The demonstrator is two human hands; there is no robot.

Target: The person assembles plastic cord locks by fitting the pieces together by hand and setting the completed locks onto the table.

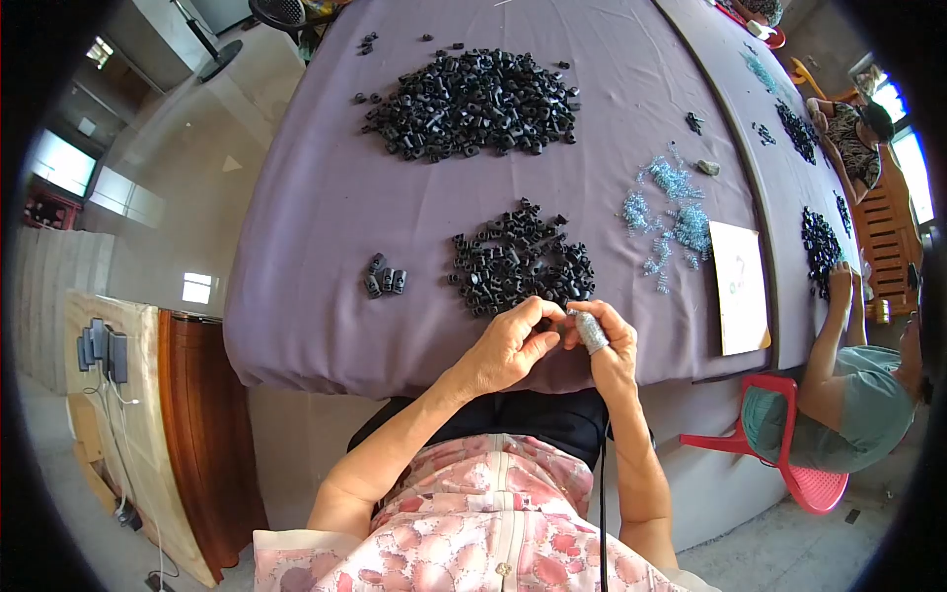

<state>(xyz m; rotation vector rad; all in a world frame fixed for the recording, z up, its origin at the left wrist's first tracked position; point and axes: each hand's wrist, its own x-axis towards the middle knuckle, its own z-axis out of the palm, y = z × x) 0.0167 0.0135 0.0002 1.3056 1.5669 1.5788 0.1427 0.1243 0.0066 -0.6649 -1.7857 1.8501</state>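
My left hand point(513, 345) and my right hand point(614, 347) meet at the table's near edge, just in front of a smaller pile of black plastic parts point(518, 259). Both are closed in a pinch, fingertips almost touching. Whatever sits between them is too small and hidden to name. A silvery wrap point(591, 332) covers one digit of my right hand. To the left lies a small group of black pieces point(385, 277), apart from the pile. Loose bluish metal springs point(691, 229) lie tangled to the right of the pile.
A larger heap of black parts point(473, 104) lies farther back on the purple cloth point(326, 197). At right are a white sheet point(738, 286) and a small stone point(708, 168). Beyond, a co-worker on a red chair point(769, 424) reaches toward another black pile point(821, 247); another person sits farther off.
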